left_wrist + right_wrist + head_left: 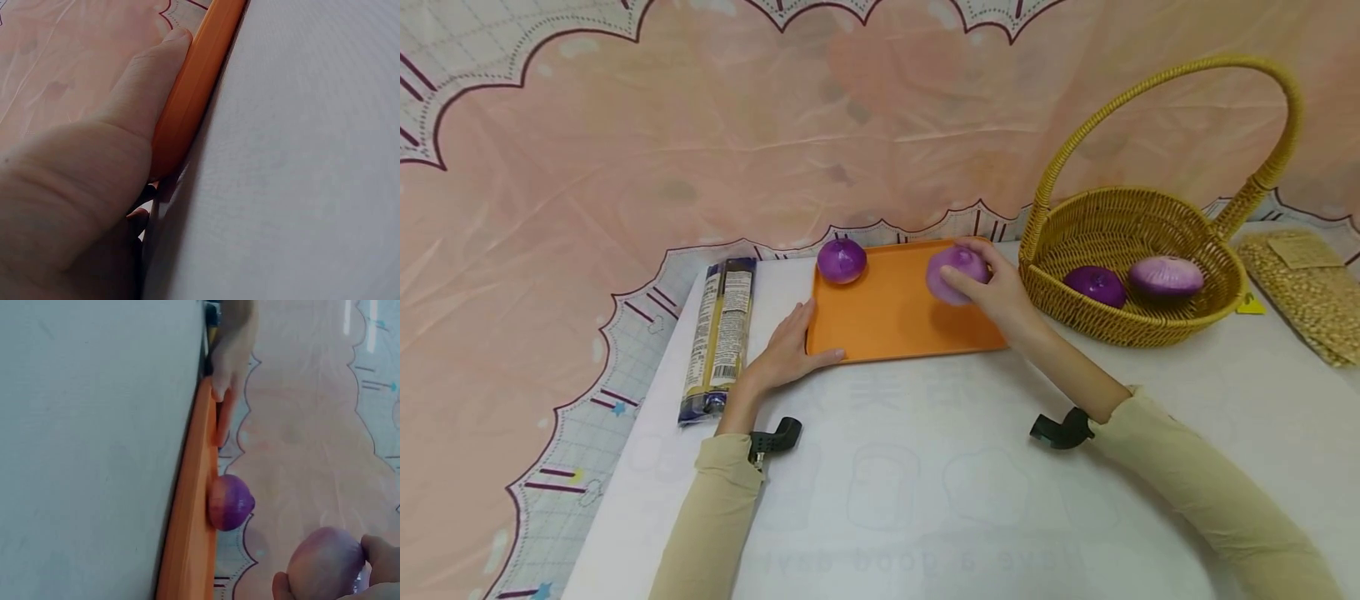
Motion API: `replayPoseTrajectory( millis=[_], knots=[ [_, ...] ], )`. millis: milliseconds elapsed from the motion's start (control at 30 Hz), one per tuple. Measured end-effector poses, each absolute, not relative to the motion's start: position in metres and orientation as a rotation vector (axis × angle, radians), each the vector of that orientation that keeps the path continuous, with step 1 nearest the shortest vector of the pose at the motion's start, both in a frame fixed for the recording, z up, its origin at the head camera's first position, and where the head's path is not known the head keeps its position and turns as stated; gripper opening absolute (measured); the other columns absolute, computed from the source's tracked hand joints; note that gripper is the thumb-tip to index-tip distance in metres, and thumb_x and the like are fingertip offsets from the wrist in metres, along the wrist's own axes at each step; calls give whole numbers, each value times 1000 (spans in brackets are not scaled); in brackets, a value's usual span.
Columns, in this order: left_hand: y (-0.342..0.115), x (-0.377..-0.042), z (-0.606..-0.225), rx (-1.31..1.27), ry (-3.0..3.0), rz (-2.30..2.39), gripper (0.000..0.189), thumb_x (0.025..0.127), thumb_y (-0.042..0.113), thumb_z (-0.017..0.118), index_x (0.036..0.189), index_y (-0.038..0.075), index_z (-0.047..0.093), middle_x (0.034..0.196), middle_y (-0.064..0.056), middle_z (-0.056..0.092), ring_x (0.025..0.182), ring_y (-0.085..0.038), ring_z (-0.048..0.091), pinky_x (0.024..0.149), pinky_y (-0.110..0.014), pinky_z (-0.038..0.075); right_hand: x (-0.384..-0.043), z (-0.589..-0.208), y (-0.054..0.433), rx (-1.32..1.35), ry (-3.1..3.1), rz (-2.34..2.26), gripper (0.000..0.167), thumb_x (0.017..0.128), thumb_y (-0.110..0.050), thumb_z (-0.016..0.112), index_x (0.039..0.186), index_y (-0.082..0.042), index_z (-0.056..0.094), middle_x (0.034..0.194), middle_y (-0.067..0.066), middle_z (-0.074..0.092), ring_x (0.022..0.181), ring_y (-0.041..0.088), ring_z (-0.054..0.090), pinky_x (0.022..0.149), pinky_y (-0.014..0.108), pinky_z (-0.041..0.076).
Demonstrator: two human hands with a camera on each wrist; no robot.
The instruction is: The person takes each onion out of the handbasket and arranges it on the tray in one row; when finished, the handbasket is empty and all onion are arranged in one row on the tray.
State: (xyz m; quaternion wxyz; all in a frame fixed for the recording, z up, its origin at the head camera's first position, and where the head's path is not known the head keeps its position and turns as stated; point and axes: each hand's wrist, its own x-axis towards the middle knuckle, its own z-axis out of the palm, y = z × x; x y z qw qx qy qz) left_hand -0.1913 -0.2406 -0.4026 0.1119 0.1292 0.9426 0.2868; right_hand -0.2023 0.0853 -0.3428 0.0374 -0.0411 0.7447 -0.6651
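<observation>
Pinched between the thumb and fingers of the right hand, the onion is held in the air above the right part of the tray, apart from its surface, with a shadow on the orange below. The left hand has no such hold: it lies around the tray's near left corner, fingers straight along the left side and thumb along the near edge, touching the rim and probably steadying it.

The step in hand looks like carrying the onion over the tray; 1 still moment cannot tell whether it is going down or coming up. If it is to be set down, the next move calls for lowering it onto the bare right part and letting go only once it rests, as a round shape may roll. The left hand's brace would help then.

On the tray, at the far left corner, sits 1 other onion. Just right of the tray stands the basket, with 2 more inside: a dark onion and a paler onion. Farther right lies a bag of pale grains or beans; left of the tray, a long pack. All rest on the white table.
</observation>
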Motion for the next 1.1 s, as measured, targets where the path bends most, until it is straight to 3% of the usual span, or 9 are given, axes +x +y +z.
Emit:
replayPoseTrajectory(
  millis=[533,700,933,1100],
  knots=[
    [-242,-190,-404,354,2748,857,106,85,51,68,157,6,3,164,-16,5,153,-34,1,124,-53,5,-240,-346,37,-26,2357,-1998,66,88,-21,69,145,-8,39,147,15,43,134,31,44,113,43,41],
    [-241,-189,-403,339,2742,860,107,85,52,68,157,7,2,164,-16,4,153,-34,1,124,-53,5,-262,-350,20,-27,2431,-1945,65,88,-18,71,143,-3,41,145,18,45,132,33,46,112,42,42],
    [-240,-190,-403,350,2743,844,106,85,53,67,157,8,3,165,-15,4,153,-34,1,124,-52,6,-287,-362,4,16,2530,-1797,61,85,-17,73,139,-8,48,143,20,39,131,34,43,112,42,41],
    [-241,-191,-401,347,2750,836,106,85,52,67,157,7,2,164,-17,3,153,-34,1,124,-53,5,-299,-369,-2,25,2553,-1773,62,85,-18,73,139,-4,47,142,20,47,130,33,46,112,40,41]
  ],
)
